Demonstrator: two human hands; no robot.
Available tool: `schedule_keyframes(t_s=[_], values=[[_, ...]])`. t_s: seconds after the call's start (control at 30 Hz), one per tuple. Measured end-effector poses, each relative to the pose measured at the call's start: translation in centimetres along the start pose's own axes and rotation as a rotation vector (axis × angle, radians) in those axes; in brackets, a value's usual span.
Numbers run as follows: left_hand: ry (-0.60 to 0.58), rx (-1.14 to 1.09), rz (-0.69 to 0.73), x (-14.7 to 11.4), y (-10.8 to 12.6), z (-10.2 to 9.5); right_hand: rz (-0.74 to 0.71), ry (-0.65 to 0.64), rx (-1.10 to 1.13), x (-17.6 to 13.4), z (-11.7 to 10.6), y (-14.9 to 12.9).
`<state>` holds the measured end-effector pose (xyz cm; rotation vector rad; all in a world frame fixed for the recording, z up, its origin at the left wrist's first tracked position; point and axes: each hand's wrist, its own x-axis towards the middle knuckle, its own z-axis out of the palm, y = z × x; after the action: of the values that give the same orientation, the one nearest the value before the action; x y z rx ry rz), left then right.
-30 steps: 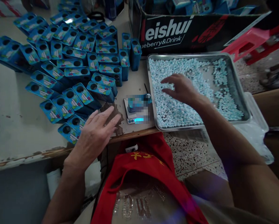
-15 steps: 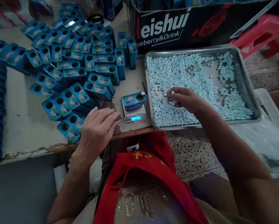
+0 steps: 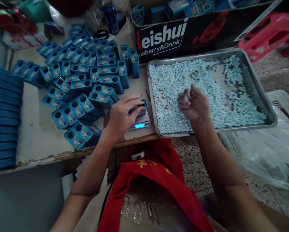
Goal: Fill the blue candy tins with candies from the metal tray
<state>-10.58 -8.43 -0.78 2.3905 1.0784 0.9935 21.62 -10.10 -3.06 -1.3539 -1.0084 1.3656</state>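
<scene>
My left hand [image 3: 123, 116] reaches over a small digital scale [image 3: 146, 119] with a lit blue display. Its thumb and fingers grip the sides of a blue candy tin [image 3: 144, 103] on the scale, covering most of it. Over the metal tray [image 3: 152, 96] of pale blue and white candies [image 3: 168, 112], my right hand [image 3: 195, 103] is raised with its palm turned up. Its fingers are curled in, so whatever they hold, if anything, is hidden.
Many blue candy tins [image 3: 81, 77] with round holes in their tops crowd the table on the left. More tins [image 3: 5, 125] are stacked at the far left. A black carton [image 3: 163, 42] stands behind the tray, beside a red plastic stool [image 3: 267, 35].
My left hand has moved right from the table onto the tin on the scale and closed on it. My right hand has lifted off the candies and turned palm up.
</scene>
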Motion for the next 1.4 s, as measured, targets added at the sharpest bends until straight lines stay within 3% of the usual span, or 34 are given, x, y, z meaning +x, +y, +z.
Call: schedule_keyframes(t_s=[0.1, 0.23, 0.3, 0.47, 0.57, 0.7, 0.87, 1.03, 1.23, 1.4], values=[[0.064, -0.017, -0.048, -1.7, -0.6, -0.2, -0.063, 0.015, -0.07, 1.4, 0.3, 0.7], [0.097, -0.115, -0.323, -3.2, -1.7, 1.5, -0.204, -0.014, -0.147, 2.5, 3.0, 0.3], [0.083, -0.137, -0.396, -3.2, -1.5, 2.4, -0.243, -0.016, -0.149, 2.6, 4.3, -0.6], [0.065, -0.046, -0.23, -0.1, 1.4, 3.2, -0.282, 0.129, 0.13, 2.3, 6.7, -3.9], [0.063, -0.027, -0.219, 1.8, 3.2, 3.6, -0.382, 0.151, 0.323, 2.0, 7.8, -4.9], [0.092, -0.018, -0.22, 2.7, 4.3, 4.2, -0.423, 0.128, 0.308, 1.4, 8.8, -5.0], [0.097, -0.043, -0.22, 2.9, 4.3, 4.6, -0.373, 0.179, 0.179, 0.7, 9.1, -5.2], [0.133, -0.107, -0.223, 2.8, 3.5, 5.0, -0.342, 0.188, 0.251, 1.0, 9.1, -5.6], [0.211, -0.359, -0.281, 3.0, 1.8, 7.0, -0.309, 0.069, 0.553, 1.1, 8.2, -7.3], [0.284, -0.579, -0.345, 2.4, 0.5, 6.6, -0.258, 0.224, 0.741, 1.7, 4.9, -6.9]])
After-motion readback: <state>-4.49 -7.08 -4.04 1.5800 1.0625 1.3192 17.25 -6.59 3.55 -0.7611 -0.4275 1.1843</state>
